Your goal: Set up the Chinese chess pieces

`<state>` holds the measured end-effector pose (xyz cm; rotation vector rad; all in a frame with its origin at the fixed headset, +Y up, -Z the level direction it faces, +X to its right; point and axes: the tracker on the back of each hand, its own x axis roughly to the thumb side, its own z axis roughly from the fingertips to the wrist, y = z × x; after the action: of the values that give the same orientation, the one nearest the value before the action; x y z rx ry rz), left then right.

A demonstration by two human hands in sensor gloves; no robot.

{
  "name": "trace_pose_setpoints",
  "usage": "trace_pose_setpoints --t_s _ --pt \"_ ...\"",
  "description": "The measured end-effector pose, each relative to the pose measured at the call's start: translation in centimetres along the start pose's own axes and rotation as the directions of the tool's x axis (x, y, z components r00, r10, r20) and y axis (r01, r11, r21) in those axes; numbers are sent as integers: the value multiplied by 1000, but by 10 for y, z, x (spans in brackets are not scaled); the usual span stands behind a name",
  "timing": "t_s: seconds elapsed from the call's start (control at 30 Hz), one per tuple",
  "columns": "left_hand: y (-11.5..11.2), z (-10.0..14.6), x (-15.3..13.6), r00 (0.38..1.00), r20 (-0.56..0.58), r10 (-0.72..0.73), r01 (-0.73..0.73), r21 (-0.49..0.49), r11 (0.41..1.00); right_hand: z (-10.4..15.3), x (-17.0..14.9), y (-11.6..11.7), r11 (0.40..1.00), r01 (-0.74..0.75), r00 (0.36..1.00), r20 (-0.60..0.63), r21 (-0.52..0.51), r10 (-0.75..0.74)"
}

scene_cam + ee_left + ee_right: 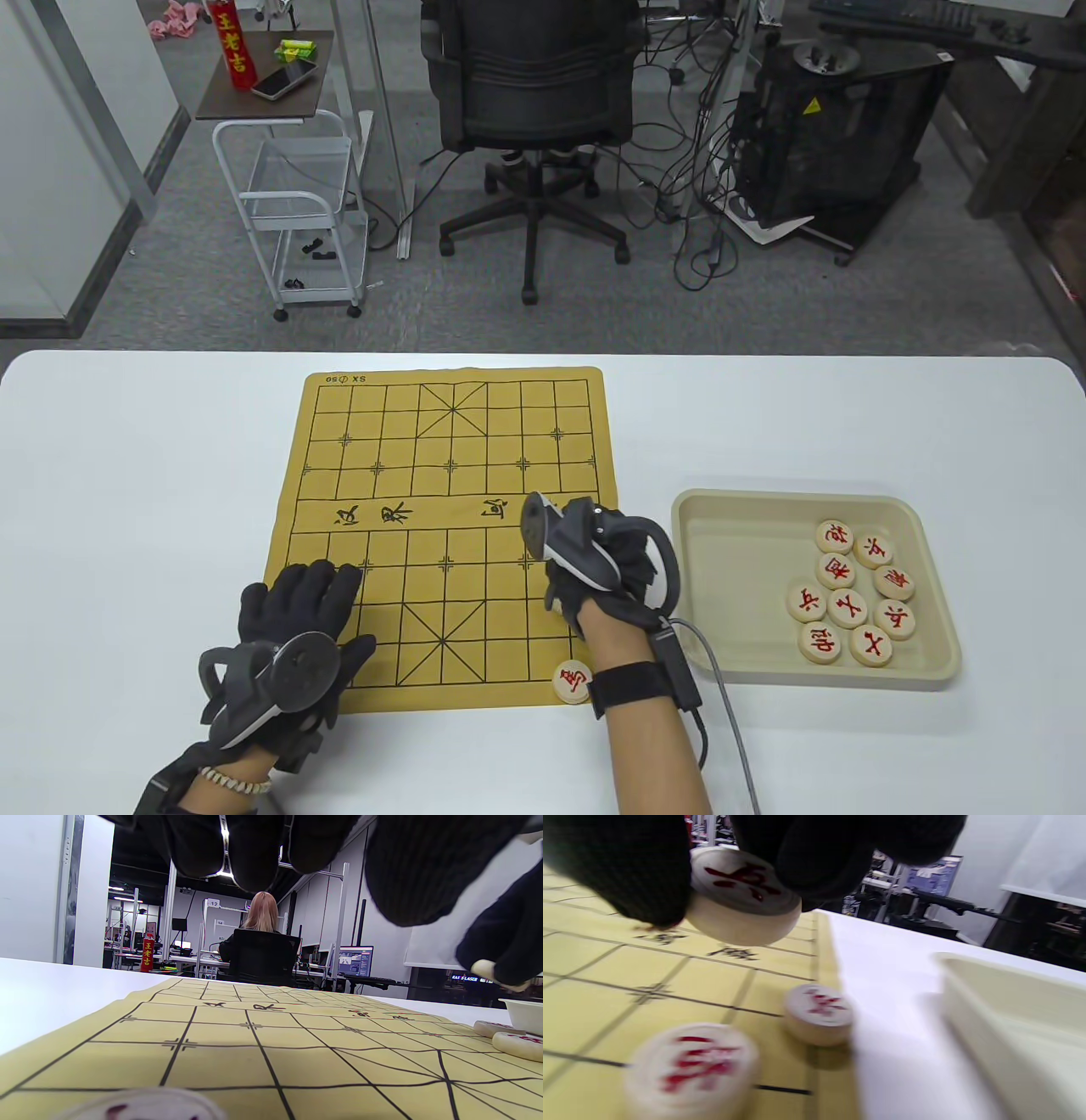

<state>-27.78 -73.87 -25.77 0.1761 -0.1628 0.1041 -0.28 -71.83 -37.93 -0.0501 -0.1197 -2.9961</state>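
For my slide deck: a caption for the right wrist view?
Gloved right hand holds a red-marked chess piece above the board, two pieces already placed near its edge.

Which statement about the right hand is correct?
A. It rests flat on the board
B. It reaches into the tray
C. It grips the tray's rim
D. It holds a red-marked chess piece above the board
D: in the right wrist view the right hand pinches a chess piece above the board.

Office/lab: swivel chair (533, 102), floor cables (696, 170), monitor (355, 961), numbered workstation frames (213, 903).
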Motion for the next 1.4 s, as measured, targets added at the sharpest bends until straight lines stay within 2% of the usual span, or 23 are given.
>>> trace_pose_setpoints --t_s 0.17,0.33,0.5,0.6,0.77,0.87,1.0,1.13,1.27,1.4 --pt "0 0 -4 1000 -11 12 -12 -8 1000 -20 39 23 997 -30 999 29 70 28" --pt "0 -1 -5 1000 -10 15 -15 -14 1000 -29 51 49 992 -47 999 21 117 45" --pt "0 0 -5 1000 -9 15 -15 -12 1000 -18 41 41 994 -37 999 30 102 34" --pt "0 0 -6 1000 -7 14 -14 -9 1000 -9 18 27 998 -6 1000 -18 63 7" --pt "0 0 -7 1000 -9 17 -17 -10 1000 7 -49 4 999 -10 984 -180 37 17" --pt "0 1 -7 1000 -9 16 -16 -11 1000 19 -97 2 998 -21 951 -307 59 38" --pt "-1 0 -5 1000 -4 7 -7 -15 1000 39 -159 16 986 -71 888 -440 152 131" --pt "-1 0 -4 1000 -1 4 -4 -18 1000 57 -204 38 974 -43 841 -518 222 155" --pt "-1 0 -3 1000 0 -1 1 -18 1000 70 -227 53 963 -35 804 -564 268 186" --pt "-2 -1 -3 1000 -1 -3 3 -22 1000 73 -235 63 958 -31 784 -588 283 200"
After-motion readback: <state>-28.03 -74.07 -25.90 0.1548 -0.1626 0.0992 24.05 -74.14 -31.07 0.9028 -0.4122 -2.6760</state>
